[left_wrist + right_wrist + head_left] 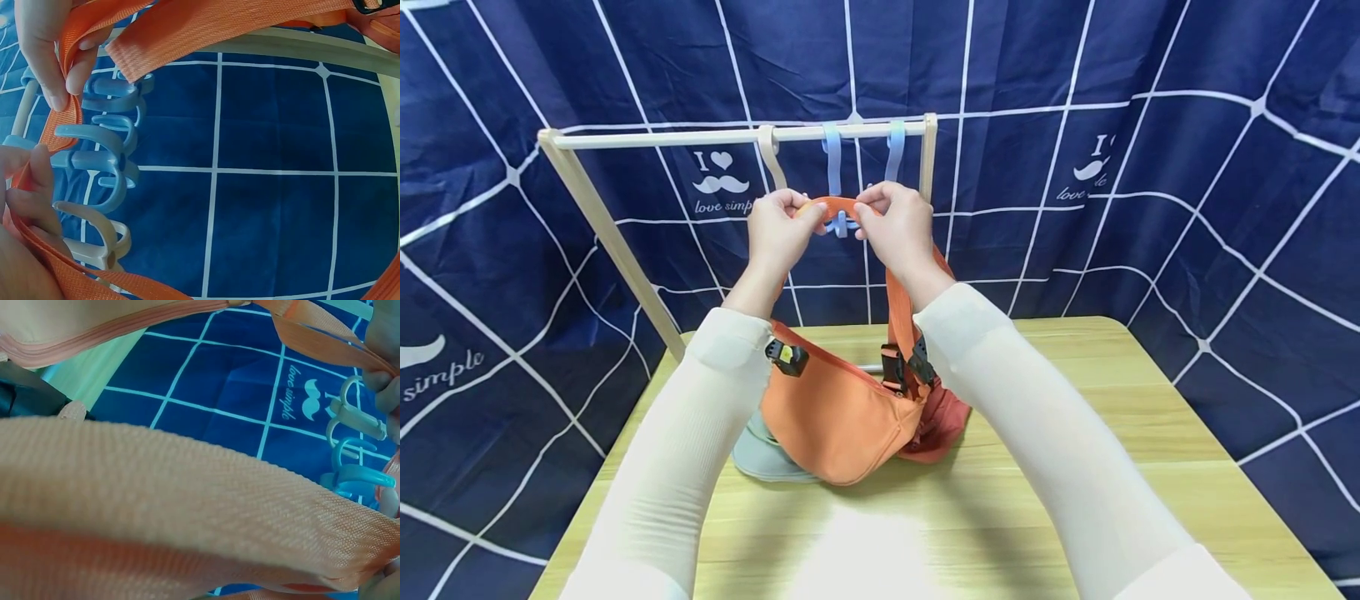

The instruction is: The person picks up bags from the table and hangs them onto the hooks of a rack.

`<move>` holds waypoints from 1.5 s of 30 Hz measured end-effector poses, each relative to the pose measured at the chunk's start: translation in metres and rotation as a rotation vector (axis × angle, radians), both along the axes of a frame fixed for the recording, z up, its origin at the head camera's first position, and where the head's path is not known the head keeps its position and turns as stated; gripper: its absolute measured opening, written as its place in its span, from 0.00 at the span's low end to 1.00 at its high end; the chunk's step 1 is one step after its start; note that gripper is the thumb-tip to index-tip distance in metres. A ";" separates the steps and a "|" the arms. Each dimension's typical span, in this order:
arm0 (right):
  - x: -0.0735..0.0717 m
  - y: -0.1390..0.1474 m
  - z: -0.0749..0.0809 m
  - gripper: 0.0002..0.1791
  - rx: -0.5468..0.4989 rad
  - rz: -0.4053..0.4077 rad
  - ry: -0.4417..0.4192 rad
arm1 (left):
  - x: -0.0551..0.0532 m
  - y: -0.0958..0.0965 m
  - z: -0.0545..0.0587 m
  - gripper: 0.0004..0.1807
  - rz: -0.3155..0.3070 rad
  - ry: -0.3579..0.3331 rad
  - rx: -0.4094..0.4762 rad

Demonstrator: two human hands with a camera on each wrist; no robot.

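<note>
An orange sling bag (842,425) hangs by its webbing strap (838,202), its body low over the table. My left hand (778,233) pinches the strap between thumb and fingers. A short stretch away, my right hand (902,229) pinches it too. Between the hands the strap bows upward, right at the prongs of a light blue hook (841,225). In the left wrist view the strap (62,128) runs between both hands beside the blue hook (103,156). Strap webbing (156,494) fills the lower right wrist view.
The hooks hang from a white rail (662,139) on a wooden-posted rack: a beige hook (770,154) at left, another blue hook (896,146) at right. Behind the bag lie a grey-green cap (763,458) and a dark red item (946,421) on the wooden table (1075,400).
</note>
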State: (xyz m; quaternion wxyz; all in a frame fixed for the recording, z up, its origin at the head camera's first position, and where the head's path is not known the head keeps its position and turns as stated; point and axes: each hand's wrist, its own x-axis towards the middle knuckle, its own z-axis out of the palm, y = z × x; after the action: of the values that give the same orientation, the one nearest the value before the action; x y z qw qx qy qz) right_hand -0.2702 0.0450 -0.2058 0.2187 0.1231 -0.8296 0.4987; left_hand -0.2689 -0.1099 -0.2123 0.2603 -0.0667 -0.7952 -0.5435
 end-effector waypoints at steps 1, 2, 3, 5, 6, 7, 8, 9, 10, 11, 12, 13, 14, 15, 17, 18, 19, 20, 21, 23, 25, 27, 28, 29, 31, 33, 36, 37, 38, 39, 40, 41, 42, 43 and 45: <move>0.000 0.000 -0.001 0.06 -0.004 0.001 -0.006 | 0.000 0.000 -0.001 0.10 0.000 0.003 0.001; 0.001 0.000 -0.001 0.06 -0.006 0.001 -0.013 | 0.000 0.000 -0.002 0.10 0.002 0.005 0.001; 0.001 -0.001 -0.002 0.06 -0.008 0.001 -0.020 | 0.001 0.000 -0.003 0.10 0.006 0.005 -0.002; 0.002 -0.001 -0.003 0.07 -0.012 -0.001 -0.035 | 0.001 0.000 -0.005 0.10 0.008 -0.002 -0.003; 0.002 -0.001 -0.004 0.07 -0.011 -0.003 -0.043 | 0.001 0.000 -0.007 0.10 0.011 -0.007 -0.007; 0.003 -0.001 -0.005 0.08 -0.010 -0.005 -0.051 | 0.002 0.000 -0.008 0.10 0.015 -0.011 -0.012; 0.003 -0.001 -0.006 0.08 -0.003 -0.009 -0.054 | 0.002 0.000 -0.009 0.10 0.017 -0.015 -0.018; 0.003 -0.001 -0.007 0.08 0.003 -0.012 -0.058 | 0.002 0.000 -0.011 0.11 0.019 -0.021 -0.024; 0.003 -0.001 -0.008 0.08 0.011 -0.016 -0.063 | 0.002 0.000 -0.012 0.11 0.018 -0.025 -0.028; 0.003 -0.001 -0.009 0.08 0.017 -0.017 -0.067 | 0.002 -0.001 -0.013 0.11 0.021 -0.027 -0.035; 0.003 0.000 -0.010 0.08 0.023 -0.019 -0.071 | 0.002 -0.001 -0.015 0.11 0.016 -0.032 -0.034; 0.003 0.000 -0.012 0.08 0.028 -0.020 -0.072 | 0.002 -0.002 -0.016 0.11 0.005 -0.039 -0.025; 0.003 0.000 -0.013 0.08 0.034 -0.021 -0.071 | 0.002 -0.002 -0.017 0.10 -0.002 -0.044 -0.024; 0.003 0.000 -0.014 0.08 0.034 -0.020 -0.074 | 0.002 -0.003 -0.018 0.10 -0.010 -0.047 -0.024; 0.003 0.001 -0.016 0.08 0.038 -0.020 -0.072 | 0.002 -0.004 -0.021 0.10 -0.029 -0.055 -0.017; 0.003 0.001 -0.017 0.08 0.038 -0.020 -0.074 | 0.002 -0.004 -0.022 0.10 -0.041 -0.059 -0.011; 0.003 0.001 -0.018 0.08 0.036 -0.020 -0.078 | 0.002 -0.005 -0.023 0.10 -0.049 -0.063 -0.009; 0.003 0.000 -0.019 0.08 0.034 -0.021 -0.082 | 0.002 -0.005 -0.024 0.10 -0.055 -0.065 -0.012; 0.003 0.000 -0.020 0.08 0.034 -0.023 -0.085 | 0.001 -0.005 -0.025 0.10 -0.062 -0.072 -0.010; 0.003 0.000 -0.022 0.08 0.036 -0.032 -0.091 | 0.001 -0.006 -0.027 0.10 -0.077 -0.087 -0.004; 0.002 0.000 -0.023 0.08 0.047 -0.045 -0.079 | 0.002 -0.006 -0.029 0.11 -0.086 -0.104 -0.010; 0.002 0.001 -0.025 0.09 0.061 -0.057 -0.054 | 0.002 -0.007 -0.030 0.11 -0.093 -0.121 -0.025; 0.003 0.001 -0.025 0.09 0.066 -0.063 -0.044 | 0.002 -0.007 -0.031 0.11 -0.098 -0.129 -0.030; 0.003 0.001 -0.026 0.09 0.071 -0.067 -0.037 | 0.003 -0.007 -0.031 0.11 -0.102 -0.138 -0.036; 0.002 0.002 -0.028 0.09 0.081 -0.075 -0.024 | 0.003 -0.008 -0.033 0.12 -0.102 -0.157 -0.047; 0.001 0.002 -0.030 0.09 0.077 -0.070 -0.027 | 0.003 -0.008 -0.034 0.12 -0.092 -0.169 -0.068; 0.002 0.003 -0.032 0.10 0.073 -0.069 -0.026 | 0.002 -0.009 -0.037 0.13 -0.048 -0.153 -0.137; 0.002 0.003 -0.033 0.11 0.064 -0.064 -0.027 | 0.002 -0.010 -0.038 0.13 -0.035 -0.144 -0.157; 0.003 0.002 -0.034 0.11 0.053 -0.058 -0.027 | 0.002 -0.010 -0.039 0.14 -0.024 -0.134 -0.174; 0.003 0.002 -0.035 0.12 0.047 -0.056 -0.025 | 0.002 -0.011 -0.041 0.14 -0.014 -0.124 -0.187; 0.004 0.002 -0.036 0.13 0.041 -0.054 -0.024 | 0.002 -0.012 -0.042 0.14 -0.014 -0.117 -0.187; 0.005 0.002 -0.037 0.13 0.031 -0.048 -0.022 | 0.002 -0.013 -0.042 0.14 -0.016 -0.116 -0.183; 0.005 0.002 -0.037 0.14 0.021 -0.041 -0.025 | 0.002 -0.013 -0.043 0.15 -0.017 -0.116 -0.174; 0.006 0.001 -0.038 0.15 0.011 -0.033 -0.026 | 0.003 -0.014 -0.044 0.15 -0.020 -0.113 -0.169; 0.006 0.001 -0.040 0.17 -0.004 -0.022 -0.027 | 0.004 -0.015 -0.045 0.15 -0.027 -0.111 -0.160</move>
State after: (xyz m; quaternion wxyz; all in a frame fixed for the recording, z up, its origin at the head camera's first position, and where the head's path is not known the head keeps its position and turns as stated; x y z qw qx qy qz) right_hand -0.2639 0.0459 -0.2456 0.2129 0.1068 -0.8328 0.4996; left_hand -0.2653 -0.1253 -0.2569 0.2025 -0.0678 -0.8484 -0.4843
